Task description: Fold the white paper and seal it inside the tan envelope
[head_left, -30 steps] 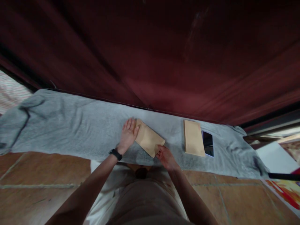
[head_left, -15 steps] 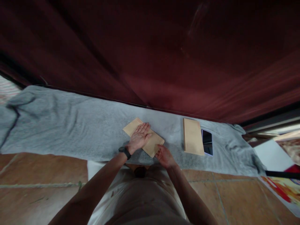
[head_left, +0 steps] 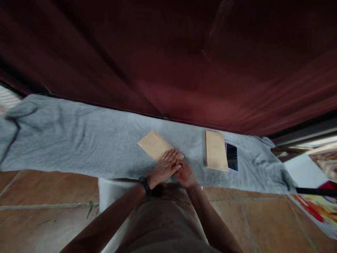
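The left hand (head_left: 164,168) has slid along the envelope (head_left: 154,144) (now meeting the right hand (head_left: 185,174)).

A dark red surface (head_left: 168,66) looms over the frame's upper half, catching dim light lower down, while brown floor tiles (head_left: 58,188) with pale joints (head_left: 52,206) spread at lower left and lower right.
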Motion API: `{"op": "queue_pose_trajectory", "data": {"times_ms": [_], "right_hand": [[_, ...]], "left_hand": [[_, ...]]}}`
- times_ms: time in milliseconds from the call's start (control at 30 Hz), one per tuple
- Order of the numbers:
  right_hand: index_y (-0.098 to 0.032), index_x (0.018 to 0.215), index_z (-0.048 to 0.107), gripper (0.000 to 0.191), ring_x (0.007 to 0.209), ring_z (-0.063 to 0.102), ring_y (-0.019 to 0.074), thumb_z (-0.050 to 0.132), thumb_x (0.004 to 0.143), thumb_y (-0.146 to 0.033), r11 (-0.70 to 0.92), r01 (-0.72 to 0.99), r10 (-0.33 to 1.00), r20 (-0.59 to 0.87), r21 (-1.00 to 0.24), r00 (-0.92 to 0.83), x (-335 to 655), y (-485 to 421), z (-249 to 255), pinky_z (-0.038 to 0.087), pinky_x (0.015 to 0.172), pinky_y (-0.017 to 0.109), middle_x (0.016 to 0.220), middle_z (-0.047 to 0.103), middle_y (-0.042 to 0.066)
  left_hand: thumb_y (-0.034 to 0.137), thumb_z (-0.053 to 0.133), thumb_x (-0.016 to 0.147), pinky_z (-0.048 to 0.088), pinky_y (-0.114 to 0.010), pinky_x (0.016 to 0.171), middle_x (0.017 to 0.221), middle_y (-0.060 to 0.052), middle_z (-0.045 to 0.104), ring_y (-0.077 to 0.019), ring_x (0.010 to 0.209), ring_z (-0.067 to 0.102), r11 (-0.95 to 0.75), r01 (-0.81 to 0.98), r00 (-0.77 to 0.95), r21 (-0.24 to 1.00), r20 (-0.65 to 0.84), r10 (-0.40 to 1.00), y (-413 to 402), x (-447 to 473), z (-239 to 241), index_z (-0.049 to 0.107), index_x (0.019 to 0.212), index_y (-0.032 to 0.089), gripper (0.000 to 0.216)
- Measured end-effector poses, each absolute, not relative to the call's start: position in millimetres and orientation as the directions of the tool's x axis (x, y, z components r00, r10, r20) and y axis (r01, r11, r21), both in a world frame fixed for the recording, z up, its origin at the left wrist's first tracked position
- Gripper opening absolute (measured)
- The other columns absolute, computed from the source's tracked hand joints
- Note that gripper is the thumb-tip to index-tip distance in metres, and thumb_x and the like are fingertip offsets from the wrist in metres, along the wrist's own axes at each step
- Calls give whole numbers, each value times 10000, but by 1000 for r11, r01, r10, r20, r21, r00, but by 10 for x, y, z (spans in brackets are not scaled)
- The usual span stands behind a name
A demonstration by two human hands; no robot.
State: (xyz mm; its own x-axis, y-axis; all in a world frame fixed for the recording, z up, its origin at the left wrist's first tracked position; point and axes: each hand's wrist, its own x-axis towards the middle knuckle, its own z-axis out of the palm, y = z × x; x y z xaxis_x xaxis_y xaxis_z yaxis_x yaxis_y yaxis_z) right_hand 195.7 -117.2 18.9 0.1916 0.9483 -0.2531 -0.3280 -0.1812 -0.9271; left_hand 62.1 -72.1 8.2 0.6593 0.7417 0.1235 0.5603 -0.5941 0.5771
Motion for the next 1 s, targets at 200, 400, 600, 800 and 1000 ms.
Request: {"op": "queue_pose_trajectory", "data": {"times_ms": [200, 400, 600, 800, 1000], "right_hand": [[-238, 860, 719, 249, 991, 740, 244, 657, 846, -479, -253, -470, 938, -332, -846, 93, 1919, -1166, 322, 623, 894, 399, 963, 795, 59], [-223, 961, 741, 240, 969, 745, 226, 699, 875, -442, -62, -419, 943, -191, -906, 273, 1993, -1023, 736, 598, 960, 369, 1022, 795, 51], [-301, 1291, 741, 319, 1386, 579, 244, 581, 1016, -270, 292, 257, 923, 342, -921, 175, 2142, -976, 1207, 397, 1252, 476, 1345, 721, 28], [-276, 1397, 690, 527, 1366, 610, 261, 558, 953, -26, 442, 718, 893, 345, -537, -290, 2004, -1115, 607, 421, 1260, 486, 1443, 671, 67], [-258, 1326, 721, 437, 1271, 669, 272, 574, 971, -49, 421, 762, 905, 278, -493, -321, 1879, -1320, 76, 498, 1180, 474, 1368, 713, 95]], "left_hand": [[478, 382, 1085, 210, -495, 1329, 1702, -126, 370, -253, 1599, 296, -514, 481, 615, 710, 145, 775, -921, 688, 144, 343, 1650, 197, 633], [436, 396, 1086, 188, -483, 1340, 1756, -65, 256, -248, 1624, 224, -441, 249, 454, 862, 298, 840, -931, 666, 609, 214, 1692, 293, 649], [479, 443, 1075, 263, -496, 1301, 1747, -79, 273, -272, 1604, 269, -325, 75, 113, 943, 316, 942, -805, 629, 870, 291, 1658, 310, 625], [490, 543, 1028, 294, -453, 1285, 1625, -102, 478, -259, 1500, 441, -114, 86, -164, 990, 127, 978, -827, 349, 468, 515, 1519, 266, 540], [388, 561, 1006, 382, -492, 1235, 1440, -102, 659, -278, 1390, 567, -252, 304, 246, 918, 180, 952, -1024, 108, 171, 643, 1388, 275, 407]]}}
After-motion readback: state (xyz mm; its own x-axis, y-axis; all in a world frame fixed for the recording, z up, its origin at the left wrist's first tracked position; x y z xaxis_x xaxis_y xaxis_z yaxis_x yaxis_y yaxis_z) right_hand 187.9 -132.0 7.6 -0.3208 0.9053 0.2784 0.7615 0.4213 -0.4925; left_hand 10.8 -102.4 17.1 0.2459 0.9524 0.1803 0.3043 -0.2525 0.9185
